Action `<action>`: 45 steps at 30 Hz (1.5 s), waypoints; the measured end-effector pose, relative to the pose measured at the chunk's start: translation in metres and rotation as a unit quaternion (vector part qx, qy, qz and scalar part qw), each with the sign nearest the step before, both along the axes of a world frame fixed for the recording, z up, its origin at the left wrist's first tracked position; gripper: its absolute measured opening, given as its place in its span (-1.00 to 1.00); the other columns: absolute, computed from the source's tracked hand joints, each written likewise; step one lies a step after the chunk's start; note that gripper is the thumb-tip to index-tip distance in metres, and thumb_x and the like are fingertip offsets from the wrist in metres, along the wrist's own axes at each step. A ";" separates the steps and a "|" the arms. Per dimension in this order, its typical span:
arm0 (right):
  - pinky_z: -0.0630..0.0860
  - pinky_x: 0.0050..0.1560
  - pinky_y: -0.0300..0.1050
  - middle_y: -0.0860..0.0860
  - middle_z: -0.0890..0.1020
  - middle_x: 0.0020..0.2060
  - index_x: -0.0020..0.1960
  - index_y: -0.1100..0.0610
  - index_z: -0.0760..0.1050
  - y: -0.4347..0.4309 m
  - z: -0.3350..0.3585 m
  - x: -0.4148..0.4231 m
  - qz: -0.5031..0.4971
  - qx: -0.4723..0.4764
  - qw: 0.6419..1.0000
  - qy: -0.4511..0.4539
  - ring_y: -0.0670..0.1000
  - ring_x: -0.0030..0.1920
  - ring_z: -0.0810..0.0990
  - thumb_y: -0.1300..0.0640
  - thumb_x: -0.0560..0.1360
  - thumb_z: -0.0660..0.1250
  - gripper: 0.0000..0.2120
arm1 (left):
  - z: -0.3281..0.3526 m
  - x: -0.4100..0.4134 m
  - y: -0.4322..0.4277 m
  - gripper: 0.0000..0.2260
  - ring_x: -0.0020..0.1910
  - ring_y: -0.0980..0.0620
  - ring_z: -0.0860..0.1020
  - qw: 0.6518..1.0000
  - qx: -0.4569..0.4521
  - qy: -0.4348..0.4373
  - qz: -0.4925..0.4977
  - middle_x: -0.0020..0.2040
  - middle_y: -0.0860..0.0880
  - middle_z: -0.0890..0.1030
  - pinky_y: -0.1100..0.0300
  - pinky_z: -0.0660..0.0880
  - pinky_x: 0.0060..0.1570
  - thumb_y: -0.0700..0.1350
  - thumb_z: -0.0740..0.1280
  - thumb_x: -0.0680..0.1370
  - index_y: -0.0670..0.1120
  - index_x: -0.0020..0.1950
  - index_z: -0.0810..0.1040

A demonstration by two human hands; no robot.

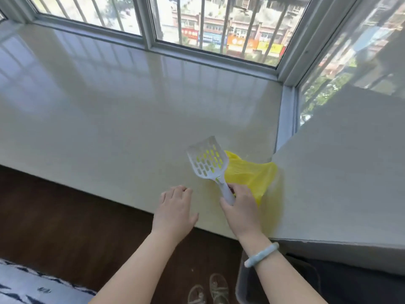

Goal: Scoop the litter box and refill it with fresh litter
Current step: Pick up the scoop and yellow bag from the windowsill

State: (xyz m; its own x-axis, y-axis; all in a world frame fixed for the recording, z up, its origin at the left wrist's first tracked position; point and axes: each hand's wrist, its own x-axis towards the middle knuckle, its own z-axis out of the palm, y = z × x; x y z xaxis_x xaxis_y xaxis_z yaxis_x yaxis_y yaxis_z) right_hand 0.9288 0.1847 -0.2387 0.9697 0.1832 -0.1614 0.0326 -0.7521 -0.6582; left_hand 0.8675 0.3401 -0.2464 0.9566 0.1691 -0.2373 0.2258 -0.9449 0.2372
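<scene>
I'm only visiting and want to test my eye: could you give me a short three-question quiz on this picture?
1. True or false: the right hand grips the white scoop by its handle.
2. What colour is the bag by the scoop? A red, B yellow, C black.
3. Fill in: the left hand holds ____.
Key: 1 true; 2 B; 3 nothing.

Bright window daylight, sill glare, fisheye edges
</scene>
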 end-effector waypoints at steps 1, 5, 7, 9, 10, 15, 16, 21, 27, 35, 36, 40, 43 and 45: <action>0.21 -0.20 -0.28 0.01 0.50 -0.07 0.08 0.13 0.53 -0.005 0.008 0.006 -0.012 0.009 1.000 -0.008 0.02 -0.07 0.49 0.19 0.41 0.39 -0.75 | 0.001 0.009 -0.008 -0.44 0.43 -0.04 0.24 1.000 -0.008 0.001 -0.015 0.42 -0.01 0.30 0.11 0.10 0.38 0.15 0.25 0.51 -0.02 0.45 0.24; 0.25 -0.17 -0.27 0.03 0.52 -0.09 0.08 0.13 0.55 -0.030 0.026 0.035 -0.047 0.028 0.997 -0.048 0.04 -0.09 0.50 0.22 0.38 0.42 -0.73 | -0.005 0.045 -0.050 -0.38 0.44 -0.02 0.20 0.997 -0.039 -0.018 -0.067 0.44 0.01 0.27 0.11 0.11 0.37 0.26 0.23 0.49 0.01 0.46 0.21; 0.27 -0.15 -0.27 0.04 0.53 -0.07 0.08 0.13 0.54 -0.044 0.028 0.047 -0.064 0.022 0.996 -0.061 0.02 -0.07 0.50 0.21 0.38 0.42 -0.72 | -0.012 0.062 -0.070 -0.33 0.46 -0.01 0.16 0.995 -0.054 -0.024 -0.077 0.46 0.01 0.24 0.11 0.10 0.37 0.31 0.22 0.46 0.02 0.47 0.19; 0.29 -0.14 -0.26 0.02 0.52 -0.06 0.08 0.13 0.53 -0.055 0.028 0.054 -0.097 0.019 0.993 -0.069 0.01 -0.05 0.49 0.22 0.37 0.42 -0.72 | -0.020 0.075 -0.086 -0.22 0.48 0.00 0.10 0.995 -0.064 -0.017 -0.077 0.51 0.02 0.15 0.10 0.07 0.41 0.41 0.17 0.40 0.04 0.50 0.12; 0.29 -0.14 -0.26 0.01 0.51 -0.06 0.07 0.12 0.53 -0.058 0.027 0.055 -0.112 0.018 0.991 -0.072 -0.01 -0.05 0.49 0.22 0.37 0.42 -0.72 | -0.024 0.079 -0.093 -0.14 0.50 -0.01 0.04 0.995 -0.067 -0.014 -0.073 0.53 0.02 0.07 0.08 0.03 0.44 0.47 0.10 0.34 0.04 0.52 0.06; 0.36 -0.11 -0.21 -0.01 0.51 -0.07 0.08 0.10 0.52 -0.059 0.018 0.052 -0.165 0.036 0.983 -0.070 0.00 -0.07 0.50 0.20 0.38 0.42 -0.72 | -0.048 0.092 -0.114 0.00 0.52 -0.06 -0.24 0.997 -0.044 0.022 -0.053 0.54 -0.04 -0.18 -0.08 -0.30 0.46 0.49 0.01 0.26 0.03 0.52 -0.33; 0.39 -0.09 -0.18 -0.01 0.51 -0.07 0.09 0.10 0.52 -0.059 0.017 0.052 -0.168 0.037 0.983 -0.064 0.01 -0.06 0.51 0.20 0.38 0.42 -0.71 | -0.051 0.093 -0.114 -0.02 0.52 -0.06 -0.18 0.998 -0.025 0.030 -0.050 0.54 -0.04 -0.06 -0.10 -0.33 0.44 0.44 0.11 0.34 0.01 0.51 -0.34; 0.45 -0.03 -0.11 -0.02 0.51 -0.03 0.11 0.09 0.51 -0.056 0.015 0.049 -0.149 0.046 0.987 -0.047 0.00 -0.05 0.52 0.17 0.40 0.41 -0.70 | -0.051 0.091 -0.104 -0.48 0.32 0.02 0.35 1.000 -0.017 0.004 -0.025 0.16 0.07 0.53 -0.05 -0.20 0.47 0.19 0.24 0.51 0.01 0.41 0.28; 0.44 -0.06 -0.11 -0.03 0.49 -0.07 0.12 0.07 0.51 -0.048 0.026 0.041 -0.119 0.052 0.990 -0.051 0.00 -0.08 0.51 0.18 0.39 0.40 -0.69 | -0.027 0.078 -0.085 -0.54 0.24 0.02 0.41 0.992 -0.103 -0.060 0.032 0.16 0.06 0.57 0.10 0.04 0.40 0.24 0.26 0.50 -0.01 0.27 0.47; 0.41 -0.05 -0.16 -0.03 0.51 -0.06 0.10 0.08 0.51 -0.037 0.063 0.009 -0.067 0.092 0.991 -0.072 -0.02 -0.05 0.50 0.18 0.39 0.43 -0.71 | 0.027 0.036 -0.062 -0.33 0.22 0.01 0.45 0.980 -0.143 -0.119 0.069 0.14 0.04 0.59 0.07 0.11 0.39 0.41 0.18 0.37 -0.05 0.25 0.50; 0.38 -0.06 -0.20 -0.02 0.52 -0.05 0.10 0.09 0.52 -0.037 0.068 0.002 -0.060 0.096 0.991 -0.077 -0.03 -0.04 0.49 0.17 0.38 0.43 -0.70 | 0.033 0.028 -0.061 -0.40 0.21 0.01 0.45 0.980 -0.138 -0.126 0.074 0.13 0.05 0.59 0.05 0.12 0.38 0.36 0.25 0.40 -0.03 0.24 0.50; 0.33 -0.09 -0.29 0.00 0.54 -0.03 0.10 0.10 0.52 -0.040 0.085 -0.028 -0.033 0.111 0.990 -0.078 -0.04 -0.04 0.48 0.15 0.38 0.44 -0.70 | 0.054 -0.009 -0.063 -0.52 0.18 0.00 0.47 0.978 -0.128 -0.141 0.088 0.09 0.06 0.58 0.03 0.16 0.35 0.27 0.31 0.44 -0.01 0.22 0.50; 0.33 -0.11 -0.29 -0.01 0.53 -0.03 0.10 0.08 0.52 -0.048 0.095 -0.059 -0.008 0.121 0.990 -0.074 -0.07 -0.07 0.47 0.14 0.39 0.44 -0.71 | 0.071 -0.043 -0.073 -0.53 0.20 -0.01 0.46 0.970 -0.147 -0.163 0.107 0.09 0.04 0.58 0.03 0.16 0.36 0.22 0.35 0.45 -0.02 0.24 0.48; 0.34 -0.12 -0.28 -0.03 0.53 -0.04 0.10 0.06 0.52 -0.056 0.099 -0.080 0.005 0.125 0.989 -0.076 -0.09 -0.06 0.46 0.13 0.39 0.43 -0.71 | 0.081 -0.066 -0.082 -0.51 0.22 0.02 0.45 0.962 -0.166 -0.174 0.127 0.08 0.03 0.58 0.08 0.13 0.37 0.19 0.38 0.43 -0.01 0.27 0.45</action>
State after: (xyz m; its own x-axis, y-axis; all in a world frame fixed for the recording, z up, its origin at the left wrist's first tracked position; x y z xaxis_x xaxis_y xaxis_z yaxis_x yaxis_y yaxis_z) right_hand 0.8488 0.1288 -0.1398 0.9774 0.2079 0.0369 0.1510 -0.5656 -0.8108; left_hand 0.8012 0.2584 -0.1651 0.9259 0.3777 0.0082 0.2919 -0.7290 0.6191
